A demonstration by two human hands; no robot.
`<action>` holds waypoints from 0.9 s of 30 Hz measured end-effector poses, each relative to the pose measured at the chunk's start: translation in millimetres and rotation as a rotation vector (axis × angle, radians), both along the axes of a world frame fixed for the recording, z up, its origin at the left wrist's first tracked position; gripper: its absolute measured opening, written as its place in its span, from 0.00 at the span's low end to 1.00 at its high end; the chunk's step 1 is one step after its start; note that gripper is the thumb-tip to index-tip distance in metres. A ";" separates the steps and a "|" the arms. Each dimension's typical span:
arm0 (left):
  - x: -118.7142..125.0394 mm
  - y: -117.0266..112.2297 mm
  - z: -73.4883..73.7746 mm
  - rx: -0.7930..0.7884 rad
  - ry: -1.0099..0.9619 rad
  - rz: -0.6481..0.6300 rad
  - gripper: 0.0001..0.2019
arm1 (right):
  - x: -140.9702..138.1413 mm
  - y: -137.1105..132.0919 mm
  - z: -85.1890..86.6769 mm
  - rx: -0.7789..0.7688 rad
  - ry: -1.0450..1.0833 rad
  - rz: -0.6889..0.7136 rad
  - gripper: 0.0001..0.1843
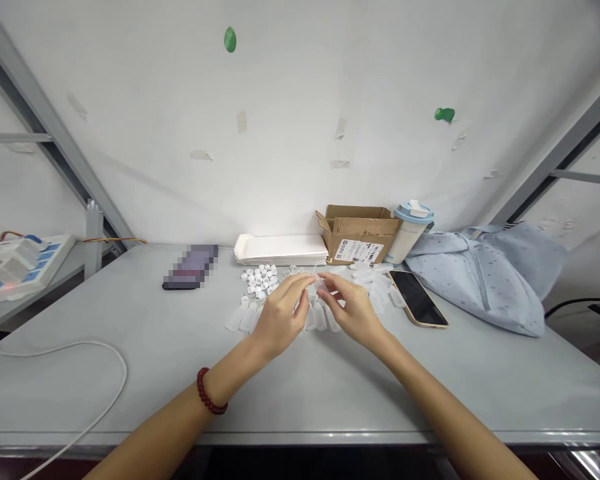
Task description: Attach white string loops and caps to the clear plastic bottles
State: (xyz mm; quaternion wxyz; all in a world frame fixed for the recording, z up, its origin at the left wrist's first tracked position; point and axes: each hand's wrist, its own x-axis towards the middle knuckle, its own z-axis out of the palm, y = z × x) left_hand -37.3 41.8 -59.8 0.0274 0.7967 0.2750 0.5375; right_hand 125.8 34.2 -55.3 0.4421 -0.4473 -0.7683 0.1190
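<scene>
Above the middle of the table, my right hand (355, 310) pinches a small translucent plastic bottle (321, 284) between thumb and fingertips. My left hand (281, 317), with a dark red bead bracelet (209, 392) at its wrist, meets it from the other side. Its fingers are closed by the bottle's end; what they grip is too small to tell. Below the hands lies a row of similar translucent bottles (320, 318), partly hidden by them. Small white caps (260, 280) are heaped behind my left hand, with thin white rings (293, 271) alongside. More translucent bottles (379, 288) lie right of my right hand.
Along the wall stand a stack of white boxes or envelopes (283, 248), an open cardboard box (363, 233) and a blue-lidded cup (407, 230). A phone (419, 299) and a blue cloth bag (480, 277) lie right, another phone-like device (190, 267) left. A white cable (123, 373) crosses the left side.
</scene>
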 end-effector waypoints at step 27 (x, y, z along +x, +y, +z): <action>3.0 -1.0 -1.4 0.013 0.086 0.002 0.16 | -0.4 -3.2 9.5 -0.241 0.202 0.030 0.14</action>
